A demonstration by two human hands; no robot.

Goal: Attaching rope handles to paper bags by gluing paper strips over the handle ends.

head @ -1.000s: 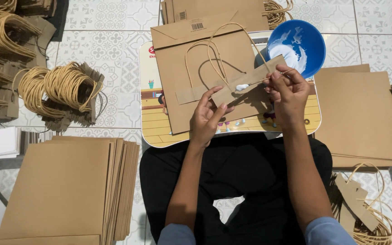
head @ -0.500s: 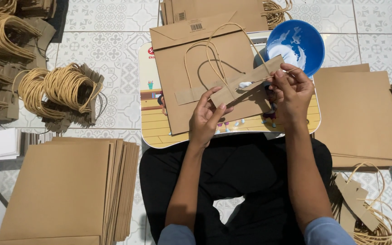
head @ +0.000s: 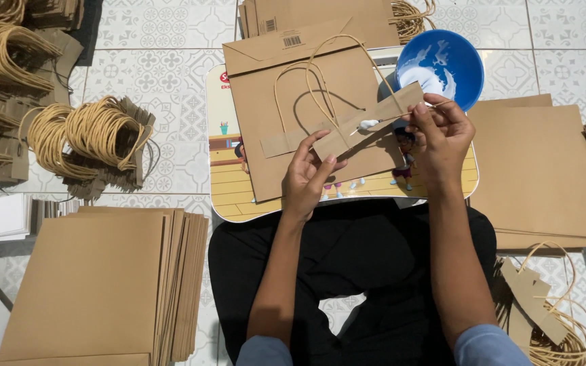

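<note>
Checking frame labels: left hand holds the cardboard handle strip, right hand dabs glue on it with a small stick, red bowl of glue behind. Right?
Not quite: the head view shows the bowl is blue, not red. Otherwise yes: left hand holds the handle strip, right hand works the stick.

Around the lap tray (head: 239, 203), passage is tight: the blue bowl (head: 442, 64) blocks its far right corner, stacked brown sheets (head: 537, 169) crowd its right edge, and a bag pile (head: 320, 13) lies beyond. Bare tiled floor (head: 178, 88) stays open left of it, before the rope-handle bundles (head: 89, 135).
</note>
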